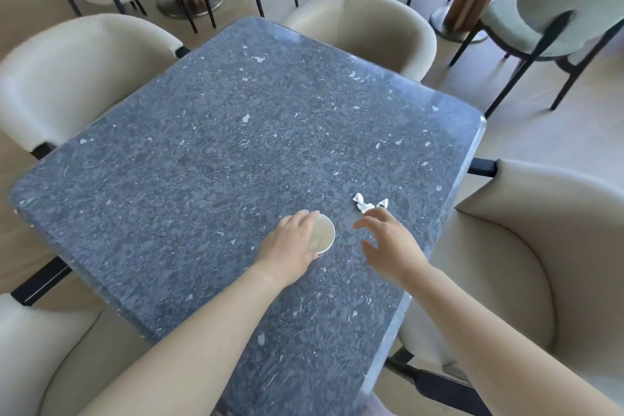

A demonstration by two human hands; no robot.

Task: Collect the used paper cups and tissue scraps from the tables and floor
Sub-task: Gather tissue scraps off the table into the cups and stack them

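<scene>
A cream chair (67, 78) stands pushed in well to the left of the gripping hand, at the edge of the grey speckled table (219, 132). The left hand (287, 243) wraps around the near-left side of a paper cup (322, 235), with its fingers curled over the far rim and its thumb hidden behind the wall. The cup is upright, its pale inside facing up. Whether its base sits on the tabletop or is just lifted cannot be told.

Just right of the cup, apart from it, the right hand (388, 243) hovers above the table, its fingers spread and loosely bent, holding nothing. Just beyond its fingertips (380, 212), not touching them, lie two crumpled white tissue scraps (362, 203) on the table, one larger and one smaller, side by side.

Further right of that loose hand, another cream chair (540, 246) sits against the table's edge. A pale green chair (557, 10) stands well away, beyond and to the right.
</scene>
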